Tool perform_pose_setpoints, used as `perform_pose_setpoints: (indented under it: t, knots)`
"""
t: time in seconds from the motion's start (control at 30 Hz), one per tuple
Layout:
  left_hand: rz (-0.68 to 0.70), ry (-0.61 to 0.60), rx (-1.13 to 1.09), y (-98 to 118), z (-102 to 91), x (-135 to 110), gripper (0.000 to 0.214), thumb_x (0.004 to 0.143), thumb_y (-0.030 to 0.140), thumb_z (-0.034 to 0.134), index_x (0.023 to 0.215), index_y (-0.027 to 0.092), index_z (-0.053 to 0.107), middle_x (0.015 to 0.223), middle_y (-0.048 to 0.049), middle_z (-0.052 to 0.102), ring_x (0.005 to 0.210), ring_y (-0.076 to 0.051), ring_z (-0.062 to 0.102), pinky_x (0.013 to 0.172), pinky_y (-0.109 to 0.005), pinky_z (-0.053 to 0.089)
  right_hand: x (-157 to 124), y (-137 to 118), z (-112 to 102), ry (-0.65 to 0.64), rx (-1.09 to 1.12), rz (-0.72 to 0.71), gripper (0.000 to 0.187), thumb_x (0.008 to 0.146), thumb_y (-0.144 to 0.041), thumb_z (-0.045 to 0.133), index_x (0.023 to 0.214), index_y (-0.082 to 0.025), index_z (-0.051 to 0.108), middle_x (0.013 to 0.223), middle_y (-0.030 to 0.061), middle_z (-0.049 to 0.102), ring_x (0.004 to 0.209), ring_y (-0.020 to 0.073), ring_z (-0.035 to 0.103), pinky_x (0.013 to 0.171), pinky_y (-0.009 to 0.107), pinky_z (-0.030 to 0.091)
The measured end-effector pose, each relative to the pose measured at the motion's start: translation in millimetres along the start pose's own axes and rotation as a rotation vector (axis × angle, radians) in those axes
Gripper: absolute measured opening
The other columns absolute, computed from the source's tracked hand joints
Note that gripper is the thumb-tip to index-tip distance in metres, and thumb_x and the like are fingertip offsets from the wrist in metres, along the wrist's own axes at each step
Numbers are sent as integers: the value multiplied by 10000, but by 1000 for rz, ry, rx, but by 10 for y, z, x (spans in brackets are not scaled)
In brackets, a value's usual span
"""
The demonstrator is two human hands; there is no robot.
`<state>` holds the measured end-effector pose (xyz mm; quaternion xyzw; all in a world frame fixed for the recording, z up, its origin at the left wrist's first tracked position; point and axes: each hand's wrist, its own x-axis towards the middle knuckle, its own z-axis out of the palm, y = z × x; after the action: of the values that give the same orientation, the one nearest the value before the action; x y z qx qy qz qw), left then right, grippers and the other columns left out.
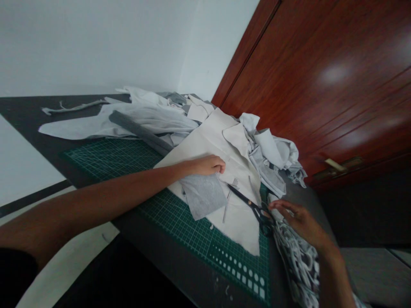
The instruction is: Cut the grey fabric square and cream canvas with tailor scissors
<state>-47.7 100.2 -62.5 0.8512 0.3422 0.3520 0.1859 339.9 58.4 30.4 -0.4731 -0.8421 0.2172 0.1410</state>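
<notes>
My left hand (210, 165) is closed with its fingers curled on the top edge of a small grey fabric piece (205, 196). That piece lies over a large cream fabric sheet (192, 145), which has a few dark marks on it. Black-handled scissors (247, 201) rest on the sheet, blades pointing toward my left hand. Beside the scissors' handles my right hand (298, 220) is open, fingers stretched out over a bundle of grey and white fabric strips (302, 252). Its fingertips are by a small white scrap (272, 200); whether they touch it is unclear.
A green cutting mat (105, 158) lies under the cloth on a dark table (167, 252). Heaped grey and white cloth (150, 109) lines the back, with a dark grey roll (138, 130) on it. More cloth (276, 149) lies by a wooden door (321, 85).
</notes>
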Motion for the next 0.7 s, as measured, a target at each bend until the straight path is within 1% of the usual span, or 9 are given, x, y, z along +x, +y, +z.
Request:
perform_pose_setpoints:
  t: [0.13, 0.2, 0.3, 0.4, 0.47, 0.53, 0.57, 0.63, 0.7]
  knots:
    - [46, -6, 54, 50, -8, -14, 257, 866, 47, 457, 853, 201, 662, 872, -35, 692, 890, -175, 617, 890, -305, 440, 184, 10, 245, 256, -1, -230, 324, 983, -492, 546, 1018, -238, 744, 1225, 106, 729, 1180, 288, 664, 1088, 484, 467]
    - [69, -2, 88, 97, -25, -26, 267, 897, 70, 434, 905, 205, 665, 928, -47, 692, 957, -190, 616, 938, -322, 437, 298, 12, 409, 325, -44, -292, 292, 993, -448, 540, 1079, -239, 725, 1356, 119, 659, 1290, 290, 596, 1136, 507, 419]
    - [94, 10, 142, 156, -53, -45, 330, 895, 64, 409, 1036, 211, 669, 1053, -66, 689, 1067, -208, 604, 1008, -356, 424, 467, 1, 651, 404, -138, -283, 390, 994, -444, 525, 1293, -223, 644, 1530, 155, 512, 1441, 310, 450, 1197, 558, 331]
    - [113, 21, 194, 165, -64, -62, 428, 867, 48, 429, 1186, 227, 651, 1215, -76, 675, 1217, -225, 564, 1088, -400, 391, 639, -56, 817, 469, -195, -249, 521, 981, -408, 531, 1438, -158, 533, 1667, 187, 287, 1556, 324, 226, 1244, 592, 197]
    - [118, 30, 230, 142, -56, -74, 468, 878, 65, 447, 1277, 234, 624, 1339, -90, 639, 1320, -243, 511, 1142, -444, 353, 769, -110, 851, 550, -75, -185, 568, 936, -363, 602, 1454, -149, 516, 1697, 172, 211, 1583, 325, 98, 1256, 619, 57]
    - [112, 43, 270, 108, -39, -87, 492, 909, 101, 449, 1365, 232, 579, 1473, -111, 559, 1424, -274, 422, 1186, -497, 300, 918, -150, 818, 666, 352, -82, 596, 869, -317, 696, 1429, -191, 535, 1712, 111, 188, 1591, 299, 32, 1267, 592, 60]
    - [104, 51, 290, 90, -28, -94, 508, 925, 116, 440, 1409, 226, 548, 1527, -121, 510, 1468, -289, 367, 1200, -517, 275, 998, -157, 778, 711, 666, -41, 607, 817, -270, 757, 1390, -224, 562, 1704, 84, 224, 1587, 286, 77, 1269, 573, 122]
    - [92, 54, 327, 60, -7, -107, 525, 950, 156, 435, 1470, 208, 493, 1591, -136, 436, 1517, -308, 287, 1216, -529, 241, 1156, -144, 666, 739, 853, 5, 520, 899, -346, 688, 1389, -259, 536, 1629, 108, 362, 1505, 313, 339, 1154, 619, 379]
    - [78, 51, 359, 42, 9, -117, 529, 972, 196, 429, 1500, 203, 457, 1612, -139, 409, 1531, -310, 261, 1221, -530, 227, 1290, -103, 542, 739, 1017, 39, 380, 991, -399, 584, 1335, -237, 572, 1445, 123, 551, 1284, 299, 587, 988, 569, 543]
